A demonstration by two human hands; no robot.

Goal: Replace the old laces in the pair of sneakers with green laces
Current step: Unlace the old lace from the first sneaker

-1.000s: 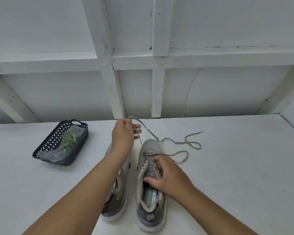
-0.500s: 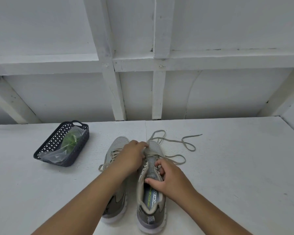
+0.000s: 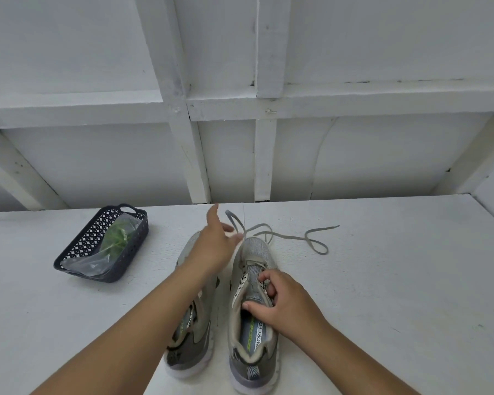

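Two grey sneakers stand side by side on the white table, toes pointing away from me. My right hand [image 3: 283, 300] grips the right sneaker [image 3: 258, 252] at its opening, thumb inside and fingers on the eyelets. My left hand [image 3: 214, 246] is raised over the toes, blurred, pinching the old grey lace [image 3: 314, 243], which loops up by the fingers and trails across the table to the right. My left forearm hides most of the left sneaker [image 3: 188, 352]. The green laces [image 3: 116, 238] lie in a clear plastic bag.
A dark perforated basket [image 3: 126, 266] holding the bag sits at the left of the white table [image 3: 397, 280]. A white panelled wall [image 3: 354, 161] with beams rises right behind the table's far edge.
My left hand went down to the right sneaker's eyelets, then lifted up and away again, drawing more grey lace out. My right hand stayed on the sneaker.
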